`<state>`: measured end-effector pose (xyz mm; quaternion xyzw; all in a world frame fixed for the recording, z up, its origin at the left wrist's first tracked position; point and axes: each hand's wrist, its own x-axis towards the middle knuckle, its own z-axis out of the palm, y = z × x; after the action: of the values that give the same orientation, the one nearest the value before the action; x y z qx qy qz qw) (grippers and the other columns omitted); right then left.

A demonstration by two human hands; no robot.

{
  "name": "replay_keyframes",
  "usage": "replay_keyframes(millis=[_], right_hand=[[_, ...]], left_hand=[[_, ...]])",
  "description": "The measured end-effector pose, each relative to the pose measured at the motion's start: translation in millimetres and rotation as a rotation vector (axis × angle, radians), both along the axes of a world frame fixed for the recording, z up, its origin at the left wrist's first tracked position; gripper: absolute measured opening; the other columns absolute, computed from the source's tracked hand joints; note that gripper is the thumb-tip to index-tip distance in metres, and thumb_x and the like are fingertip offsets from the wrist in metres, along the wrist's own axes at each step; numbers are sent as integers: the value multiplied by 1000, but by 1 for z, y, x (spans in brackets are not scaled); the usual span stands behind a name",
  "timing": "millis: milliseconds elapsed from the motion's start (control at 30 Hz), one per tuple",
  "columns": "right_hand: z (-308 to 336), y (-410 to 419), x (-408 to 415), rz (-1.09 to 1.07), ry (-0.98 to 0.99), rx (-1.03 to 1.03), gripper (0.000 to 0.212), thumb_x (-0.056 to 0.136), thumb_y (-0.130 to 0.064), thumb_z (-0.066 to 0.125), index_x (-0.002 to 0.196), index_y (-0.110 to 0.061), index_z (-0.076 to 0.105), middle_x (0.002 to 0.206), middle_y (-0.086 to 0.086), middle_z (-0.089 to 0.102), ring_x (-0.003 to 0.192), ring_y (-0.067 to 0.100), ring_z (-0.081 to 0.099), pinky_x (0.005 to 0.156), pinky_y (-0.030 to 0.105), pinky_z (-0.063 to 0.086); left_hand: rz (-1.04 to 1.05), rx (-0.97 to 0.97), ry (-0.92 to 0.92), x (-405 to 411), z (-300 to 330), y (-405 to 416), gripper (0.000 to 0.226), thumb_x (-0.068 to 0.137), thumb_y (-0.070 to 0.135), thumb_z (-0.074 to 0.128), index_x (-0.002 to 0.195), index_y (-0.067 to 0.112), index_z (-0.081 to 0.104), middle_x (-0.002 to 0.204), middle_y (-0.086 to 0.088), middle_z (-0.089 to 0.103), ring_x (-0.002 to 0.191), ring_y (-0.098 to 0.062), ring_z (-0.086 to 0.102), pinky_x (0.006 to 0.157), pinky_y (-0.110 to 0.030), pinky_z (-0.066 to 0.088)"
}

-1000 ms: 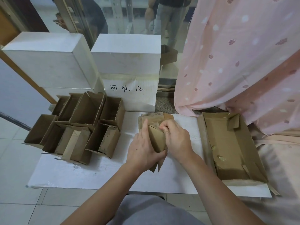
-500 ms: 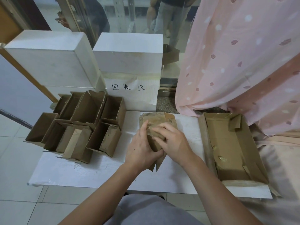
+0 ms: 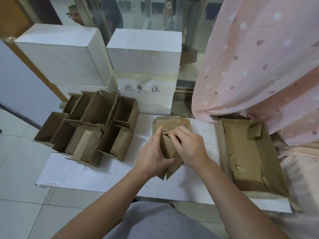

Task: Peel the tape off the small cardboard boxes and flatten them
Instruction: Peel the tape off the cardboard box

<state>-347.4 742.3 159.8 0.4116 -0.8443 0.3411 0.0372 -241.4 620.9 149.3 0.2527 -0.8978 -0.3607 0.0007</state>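
Gripping a creased brown cardboard box point(image 3: 168, 147), both hands curl.

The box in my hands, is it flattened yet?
Not yet: the small box stands upright with visible depth between the left hand and right hand.

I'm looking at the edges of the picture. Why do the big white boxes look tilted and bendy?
Head view: a wide-angle lens bends straight lines near the edges, so the left white box leans outward; the middle, with both hands on the small box, looks straighter. The light is soft and even, with faint shadows.
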Motion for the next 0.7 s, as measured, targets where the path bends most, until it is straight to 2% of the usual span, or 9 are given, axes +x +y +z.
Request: replay_keyframes(millis=[233,400,567,633,700], right_hand=[[-1,-3,-4,30,-23,-7,11,100,-23,59,101,-20,70,100,-10,70,87,15,68,68,41,55],[-3,-2,-4,21,-65,-2,24,102,-31,47,103,-19,68,99,-7,69,88,19,67,71,43,55],[-2,-1,-1,-67,-100,-74,11,101,-15,59,104,-14,69,96,-4,70,83,16,65,73,35,52],[0,-3,1,-60,-74,-80,11,99,-13,61,103,-16,71,95,-6,72,81,14,66,71,34,53],[2,-5,4,-19,-42,-70,16,96,-11,64,104,-20,74,99,-10,73,87,10,68,73,33,56]], left_hand=[[6,-8,-17,4,-2,-2,121,67,52,81,160,39,5,150,12,50,124,-16,57,89,-29,44],[0,-4,-13,7,-3,-2,119,66,53,82,158,40,8,148,13,50,122,-16,58,88,-29,45],[18,14,-5,9,-4,-2,120,65,54,82,158,41,7,149,14,50,123,-16,58,90,-28,44],[22,19,6,9,-4,-2,118,65,54,82,157,41,9,148,14,51,123,-16,58,89,-28,45],[19,25,36,7,-3,-3,113,65,53,82,155,42,14,143,14,53,119,-15,59,88,-29,46]])
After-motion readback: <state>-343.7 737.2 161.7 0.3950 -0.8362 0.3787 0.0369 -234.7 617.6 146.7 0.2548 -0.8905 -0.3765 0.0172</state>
